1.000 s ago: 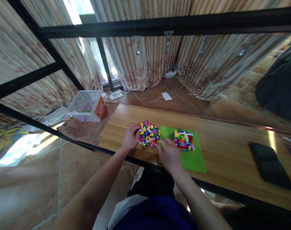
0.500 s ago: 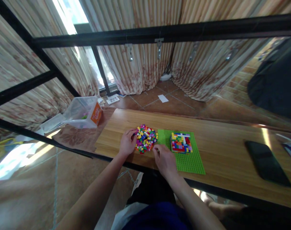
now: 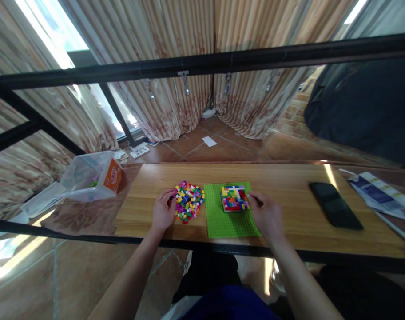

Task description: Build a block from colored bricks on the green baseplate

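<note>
Loose small toy bricks (image 3: 189, 202) of many colours lie in a pile on the wooden table. At the pile's left edge rests my left hand (image 3: 164, 211), fingers curled with the tips among the bricks; what they hold, if anything, is too small to make out. On a green studded baseplate (image 3: 219, 226) stands a low block of multicoloured bricks (image 3: 234, 199) with a white strip on top. My right hand (image 3: 265, 215) is at the block's right side, thumb and fingers pinched together by its edge. Anything inside that pinch is hidden.
A dark phone (image 3: 335, 205) lies to the right on the table (image 3: 295, 178), with printed packaging (image 3: 382, 193) beyond it. Left of the table, a clear plastic box (image 3: 85, 175) with an orange label sits on the floor. A black metal bar (image 3: 202, 64) crosses in front.
My right hand has gone from the near right edge of the pile across to the right side of the brick block. My left hand stays by the pile. The view has turned right.
</note>
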Available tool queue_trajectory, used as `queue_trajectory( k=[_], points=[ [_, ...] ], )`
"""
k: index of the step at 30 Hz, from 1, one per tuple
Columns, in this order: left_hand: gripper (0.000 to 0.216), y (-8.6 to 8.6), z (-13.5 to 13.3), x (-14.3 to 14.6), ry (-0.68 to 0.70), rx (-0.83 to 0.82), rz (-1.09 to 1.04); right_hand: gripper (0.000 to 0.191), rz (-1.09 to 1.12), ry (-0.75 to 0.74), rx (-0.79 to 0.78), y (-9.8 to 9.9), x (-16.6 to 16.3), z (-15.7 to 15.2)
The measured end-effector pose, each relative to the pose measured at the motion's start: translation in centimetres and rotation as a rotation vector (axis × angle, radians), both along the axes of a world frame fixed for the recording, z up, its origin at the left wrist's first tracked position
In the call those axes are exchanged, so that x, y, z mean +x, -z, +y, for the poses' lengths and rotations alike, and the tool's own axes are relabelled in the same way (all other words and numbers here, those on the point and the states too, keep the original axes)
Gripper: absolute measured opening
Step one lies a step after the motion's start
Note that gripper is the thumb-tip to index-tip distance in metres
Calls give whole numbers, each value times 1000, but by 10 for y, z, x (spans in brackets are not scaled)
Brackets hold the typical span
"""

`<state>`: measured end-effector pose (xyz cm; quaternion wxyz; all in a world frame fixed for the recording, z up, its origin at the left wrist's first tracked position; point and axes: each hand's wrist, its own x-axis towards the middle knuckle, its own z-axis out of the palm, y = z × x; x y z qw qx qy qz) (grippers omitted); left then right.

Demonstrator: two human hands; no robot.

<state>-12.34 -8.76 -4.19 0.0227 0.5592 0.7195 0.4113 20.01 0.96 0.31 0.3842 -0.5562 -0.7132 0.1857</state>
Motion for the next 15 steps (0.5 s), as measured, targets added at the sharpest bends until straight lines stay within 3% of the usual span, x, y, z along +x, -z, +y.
queue_trajectory(
  k=[7, 15],
  points=[
    [25, -2, 0, -2, 21, 0, 15, 31, -220, -1, -45, 3, -17, 13],
    [25, 0, 1, -3, 28, -4, 12, 28, -262, -2, -68, -1, -22, 18]
  ],
)
